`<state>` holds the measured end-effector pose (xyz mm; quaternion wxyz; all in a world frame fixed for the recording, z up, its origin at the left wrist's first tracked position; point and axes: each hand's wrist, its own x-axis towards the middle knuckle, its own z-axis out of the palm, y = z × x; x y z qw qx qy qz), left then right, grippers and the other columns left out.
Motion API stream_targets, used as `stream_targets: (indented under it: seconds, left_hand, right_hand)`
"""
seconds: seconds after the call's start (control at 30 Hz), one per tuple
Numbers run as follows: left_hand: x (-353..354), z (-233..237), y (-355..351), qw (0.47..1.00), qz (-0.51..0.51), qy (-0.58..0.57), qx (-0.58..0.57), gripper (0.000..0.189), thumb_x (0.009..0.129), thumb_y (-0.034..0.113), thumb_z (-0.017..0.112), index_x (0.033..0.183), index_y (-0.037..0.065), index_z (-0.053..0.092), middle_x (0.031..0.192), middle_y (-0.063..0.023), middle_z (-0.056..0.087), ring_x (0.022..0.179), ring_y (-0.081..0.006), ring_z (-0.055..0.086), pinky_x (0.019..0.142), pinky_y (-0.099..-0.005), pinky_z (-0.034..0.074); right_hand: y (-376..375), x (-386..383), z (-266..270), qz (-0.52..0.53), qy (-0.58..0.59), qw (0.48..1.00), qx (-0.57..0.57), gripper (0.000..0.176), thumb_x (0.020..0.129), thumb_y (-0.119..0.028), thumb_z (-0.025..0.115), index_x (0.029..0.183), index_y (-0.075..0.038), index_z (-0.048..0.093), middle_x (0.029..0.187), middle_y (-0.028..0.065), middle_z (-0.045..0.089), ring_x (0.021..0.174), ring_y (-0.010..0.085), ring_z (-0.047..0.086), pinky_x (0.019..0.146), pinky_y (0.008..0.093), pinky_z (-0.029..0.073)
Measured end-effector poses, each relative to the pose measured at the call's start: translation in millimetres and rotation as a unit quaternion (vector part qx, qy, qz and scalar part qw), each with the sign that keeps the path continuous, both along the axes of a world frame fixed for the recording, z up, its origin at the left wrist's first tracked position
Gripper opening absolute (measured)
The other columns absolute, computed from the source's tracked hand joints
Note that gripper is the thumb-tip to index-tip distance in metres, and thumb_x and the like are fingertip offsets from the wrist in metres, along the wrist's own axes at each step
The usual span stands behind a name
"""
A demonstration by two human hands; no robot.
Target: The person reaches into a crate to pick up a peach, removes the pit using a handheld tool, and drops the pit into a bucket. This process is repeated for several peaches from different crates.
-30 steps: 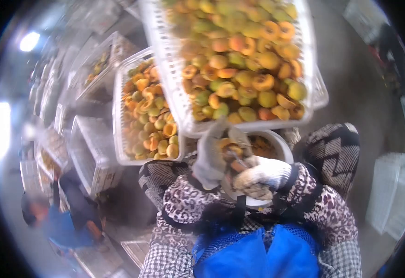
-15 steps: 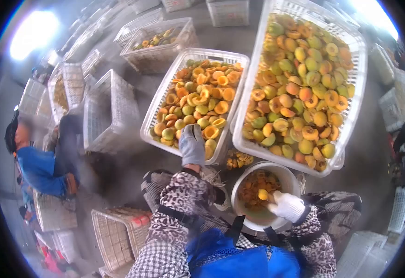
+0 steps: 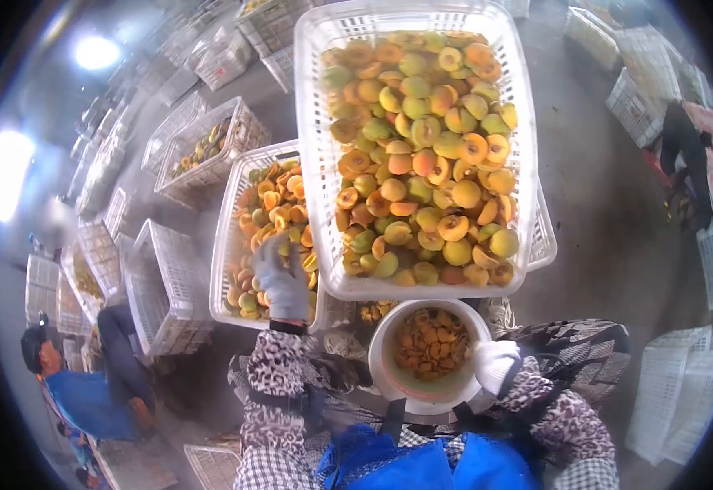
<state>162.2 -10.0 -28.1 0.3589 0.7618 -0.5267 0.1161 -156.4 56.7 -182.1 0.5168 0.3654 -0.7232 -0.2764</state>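
A large white perforated plastic crate (image 3: 422,291), heaped with green-and-orange fruit (image 3: 422,163), stands ahead of the person's white-gloved right hand (image 3: 497,365); a bump could knock pieces over its rim. Under the grey-gloved left hand (image 3: 281,282) is a partly hidden white plastic crate (image 3: 224,233) of orange fruit halves (image 3: 279,200); its fingers are slightly parted, but whether they hold one cannot be told. Pressing hard might bruise soft flesh. Just left of the right hand, the round white plastic bucket (image 3: 378,355) could tilt if that hand, curled at its rim with any grip hidden, leaned heavily, spilling the orange-brown pieces (image 3: 430,343).
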Motion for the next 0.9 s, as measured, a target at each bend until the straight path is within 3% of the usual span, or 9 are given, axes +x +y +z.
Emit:
stream_targets:
  seconds: [0.07,0.17,0.27,0.4,0.47,0.57,0.73,0.8,0.9]
  left_hand:
    - [-45,22,-21,0.972,-0.221,-0.063,0.054,0.034,0.083,0.017,0.063,0.115,0.007,0.056,0.106,-0.0106,0.06,0.099,-0.031,0.056,0.086,-0.04,0.045]
    - [-101,-6,-65,0.951,-0.233,-0.126,0.16,0.034,0.08,0.019,0.065,0.112,0.008,0.059,0.106,-0.011,0.06,0.094,-0.0306,0.059,0.083,-0.042,0.046]
    - [-123,-29,-80,0.938,-0.135,-0.227,0.224,0.035,0.076,0.017,0.068,0.109,0.008,0.059,0.104,-0.0145,0.059,0.094,-0.0315,0.059,0.081,-0.0425,0.048]
    - [-122,5,-57,0.959,-0.189,-0.012,0.21,0.045,0.081,0.011,0.062,0.124,0.01,0.047,0.105,-0.0172,0.058,0.095,-0.0308,0.06,0.078,-0.0412,0.05]
    - [-129,41,-42,0.712,-0.158,0.668,0.145,0.039,0.085,-0.002,0.056,0.122,0.008,0.047,0.103,-0.0126,0.055,0.099,-0.0295,0.059,0.082,-0.0432,0.053]
    - [-142,65,-16,0.565,-0.21,0.792,0.098,0.034,0.09,-0.001,0.05,0.123,0.004,0.046,0.108,-0.0137,0.054,0.106,-0.0293,0.058,0.09,-0.0422,0.053]
    - [-155,61,0,0.531,-0.225,0.812,0.087,0.028,0.096,0.014,0.046,0.119,-0.001,0.046,0.118,-0.0229,0.054,0.115,-0.0365,0.053,0.098,-0.0491,0.048]
    - [-152,63,2,0.398,-0.218,0.889,0.059,0.033,0.098,0.022,0.046,0.121,-0.003,0.045,0.12,-0.0252,0.054,0.117,-0.0413,0.051,0.101,-0.0515,0.045]
    - [-145,54,6,0.423,-0.187,0.885,0.052,0.038,0.097,0.028,0.048,0.119,-0.003,0.048,0.116,-0.0252,0.056,0.113,-0.0435,0.053,0.098,-0.0527,0.047]
  right_hand:
    - [7,-85,-22,0.264,-0.461,0.697,0.481,0.012,0.089,-0.015,0.053,0.091,-0.004,0.059,0.065,0.0114,0.062,0.057,0.0274,0.064,0.05,0.0335,0.051]
    - [12,-106,-70,0.22,-0.637,0.591,0.442,0.02,0.09,-0.025,0.056,0.093,-0.005,0.058,0.067,0.0125,0.063,0.06,0.0302,0.065,0.05,0.0369,0.051]
    - [-21,-83,78,0.338,-0.726,0.488,0.346,0.02,0.088,-0.023,0.058,0.094,-0.004,0.055,0.066,0.0149,0.062,0.061,0.0325,0.065,0.052,0.04,0.051]
    - [-37,-52,154,0.361,-0.79,0.444,0.218,0.025,0.085,-0.022,0.06,0.1,-0.004,0.052,0.067,0.0186,0.061,0.062,0.0374,0.063,0.056,0.0451,0.051]
    - [-42,-35,160,0.416,-0.819,0.376,0.121,0.032,0.084,-0.023,0.061,0.108,-0.003,0.051,0.067,0.0205,0.061,0.062,0.0403,0.062,0.057,0.0474,0.05]
    - [-49,-20,192,0.431,-0.853,0.267,0.126,0.038,0.083,-0.023,0.061,0.113,-0.003,0.051,0.069,0.0202,0.061,0.063,0.0403,0.061,0.058,0.0468,0.049]
    - [-48,1,204,0.322,-0.866,0.319,0.213,0.032,0.082,-0.022,0.061,0.107,-0.003,0.052,0.074,0.019,0.062,0.065,0.0386,0.061,0.058,0.0463,0.049]
    - [-47,9,192,0.369,-0.8,0.399,0.254,0.03,0.082,-0.022,0.06,0.103,-0.003,0.05,0.068,0.0191,0.06,0.06,0.0383,0.061,0.054,0.0458,0.049]
    - [-41,16,190,0.25,-0.881,0.31,0.253,0.029,0.081,-0.023,0.06,0.101,-0.004,0.05,0.064,0.0193,0.06,0.061,0.0389,0.061,0.056,0.0465,0.049]
